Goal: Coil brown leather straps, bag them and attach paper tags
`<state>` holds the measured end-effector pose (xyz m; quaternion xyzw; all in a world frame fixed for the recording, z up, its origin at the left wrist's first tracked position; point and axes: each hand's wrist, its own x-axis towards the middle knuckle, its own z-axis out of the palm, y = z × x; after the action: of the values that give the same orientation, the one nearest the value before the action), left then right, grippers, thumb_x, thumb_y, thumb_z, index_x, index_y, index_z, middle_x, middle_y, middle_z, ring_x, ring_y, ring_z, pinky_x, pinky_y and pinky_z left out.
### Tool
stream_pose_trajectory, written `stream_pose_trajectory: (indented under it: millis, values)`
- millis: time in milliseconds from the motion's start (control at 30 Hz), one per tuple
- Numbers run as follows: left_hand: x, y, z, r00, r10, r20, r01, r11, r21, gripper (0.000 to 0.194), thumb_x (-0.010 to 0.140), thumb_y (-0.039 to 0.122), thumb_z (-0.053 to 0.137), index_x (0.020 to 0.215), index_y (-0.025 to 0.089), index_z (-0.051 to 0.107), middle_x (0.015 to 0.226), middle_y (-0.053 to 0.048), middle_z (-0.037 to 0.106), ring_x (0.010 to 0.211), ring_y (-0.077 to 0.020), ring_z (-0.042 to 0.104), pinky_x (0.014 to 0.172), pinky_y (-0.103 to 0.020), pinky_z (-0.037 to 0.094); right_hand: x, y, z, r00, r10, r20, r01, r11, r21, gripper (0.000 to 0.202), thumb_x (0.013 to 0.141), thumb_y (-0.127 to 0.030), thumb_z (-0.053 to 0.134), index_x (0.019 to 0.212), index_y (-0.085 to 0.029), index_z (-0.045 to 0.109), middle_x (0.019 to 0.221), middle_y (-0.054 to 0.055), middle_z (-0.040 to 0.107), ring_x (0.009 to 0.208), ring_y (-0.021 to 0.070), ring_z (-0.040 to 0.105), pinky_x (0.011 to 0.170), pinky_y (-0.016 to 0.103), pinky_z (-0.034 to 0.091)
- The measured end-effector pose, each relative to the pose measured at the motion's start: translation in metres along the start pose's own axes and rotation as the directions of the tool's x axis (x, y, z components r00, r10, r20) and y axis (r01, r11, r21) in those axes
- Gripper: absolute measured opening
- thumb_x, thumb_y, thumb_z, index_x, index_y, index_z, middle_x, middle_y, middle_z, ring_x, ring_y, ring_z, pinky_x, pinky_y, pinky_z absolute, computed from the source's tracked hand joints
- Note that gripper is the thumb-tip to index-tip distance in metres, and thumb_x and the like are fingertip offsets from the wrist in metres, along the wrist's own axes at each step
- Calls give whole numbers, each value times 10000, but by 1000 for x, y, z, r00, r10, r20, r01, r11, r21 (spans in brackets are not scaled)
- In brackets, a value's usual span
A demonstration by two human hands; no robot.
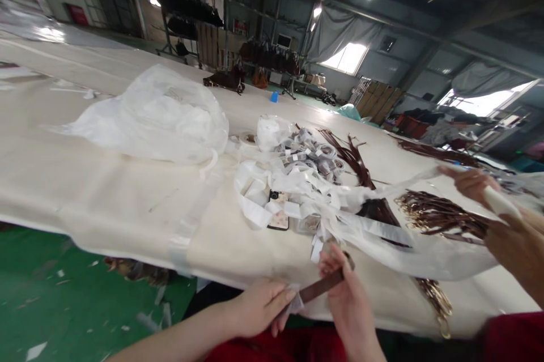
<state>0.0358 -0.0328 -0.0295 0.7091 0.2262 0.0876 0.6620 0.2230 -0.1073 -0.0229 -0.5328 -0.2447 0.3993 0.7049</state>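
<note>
My left hand (266,305) pinches one end of a brown strap (321,288), where a bit of clear plastic wrap (295,299) lies around it. Near the strap's other end, my right hand (346,288) grips it between thumb and fingers. The strap is held aslant, just off the table's front edge. Beyond my hands, white and clear plastic strips (306,192) lie in a tangled heap. A phone in a patterned case (279,220) is partly covered by them.
At the right, a co-worker's hands (471,186) hold a long translucent plastic strip (442,254). Brown straps with gold clasps (442,214) lie nearby; more clasps (437,299) hang over the edge. A large clear bag (165,118) and coiled wrapped pieces (314,152) stand on the table (127,192).
</note>
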Motion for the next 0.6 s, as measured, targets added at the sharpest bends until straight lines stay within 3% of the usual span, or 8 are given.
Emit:
stream_pose_trajectory:
  millis: [67, 100, 200, 267, 367, 500, 600]
  values:
    - [-2, 1, 1, 1000, 7, 5, -7, 1000, -6, 708, 910, 776, 216, 680, 181, 521, 569, -6, 562, 492, -129, 562, 499, -208, 423, 8, -7, -4, 992, -80, -99, 77, 996, -37, 405, 833, -610, 624, 1028, -290, 778, 997, 51, 786, 853, 201, 697, 792, 329, 568]
    - [-2, 2, 1, 1000, 14, -9, -14, 1000, -10, 714, 914, 772, 212, 675, 178, 528, 574, -12, 570, 502, -133, 571, 511, -211, 431, 8, -8, -4, 991, -93, -95, 83, 992, -96, 416, 848, -610, 605, 1004, -268, 786, 998, 65, 787, 865, 212, 702, 795, 334, 571]
    - [-5, 7, 0, 998, 31, -52, -32, 999, -21, 721, 919, 765, 222, 720, 167, 571, 580, -20, 587, 506, -145, 582, 522, -223, 441, -5, -11, 1, 997, -49, 63, 67, 939, -336, 471, 876, -610, 570, 1010, -217, 791, 990, 102, 795, 897, 253, 724, 827, 361, 585]
    - [-6, 12, -2, 998, 45, -51, -45, 999, 3, 716, 936, 740, 238, 731, 159, 604, 586, -30, 606, 517, -151, 586, 533, -230, 440, -17, -19, 5, 990, -80, 119, 129, 860, -493, 477, 901, -600, 537, 1007, -206, 784, 972, 106, 797, 912, 261, 729, 851, 364, 585]
    - [-4, 22, -6, 993, 120, -3, -120, 993, 10, 741, 958, 708, 241, 735, 141, 662, 659, -63, 656, 591, -156, 596, 596, -240, 446, -25, -45, 11, 968, -218, 121, 246, 753, -610, 464, 929, -579, 498, 944, -205, 773, 912, 102, 792, 896, 261, 724, 828, 346, 584]
    - [2, 43, -9, 956, 267, 120, -247, 956, -159, 723, 780, 805, 540, 1039, 141, 657, 852, -67, 668, 664, -155, 558, 591, -235, 429, -19, -91, 16, 921, -336, 199, 382, 670, -637, 467, 950, -557, 472, 873, -209, 774, 846, 95, 776, 819, 245, 711, 756, 323, 584]
    - [7, 60, -7, 947, 266, 180, -276, 961, 32, 639, 848, 771, 473, 865, 160, 661, 720, -23, 593, 622, -143, 517, 571, -234, 391, -12, -120, 15, 884, -408, 228, 451, 615, -647, 383, 942, -518, 522, 1008, -233, 768, 947, 91, 782, 855, 244, 719, 794, 330, 588]
